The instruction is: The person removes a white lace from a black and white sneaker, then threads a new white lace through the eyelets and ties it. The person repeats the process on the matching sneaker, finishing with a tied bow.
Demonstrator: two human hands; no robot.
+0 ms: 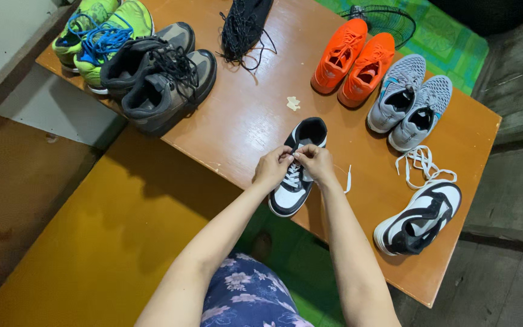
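Observation:
A black and white sneaker lies on the brown wooden table, toe towards me. My left hand and my right hand meet over its tongue, fingers pinched on the white lace. One lace end trails off to the right of the shoe. The matching black and white sneaker sits to the right near the table edge, with a loose white lace beside it.
Orange shoes, grey mesh shoes, dark grey shoes and green shoes with blue laces stand on the table. A black shoe with tangled laces lies at the back. A yellow bench is below.

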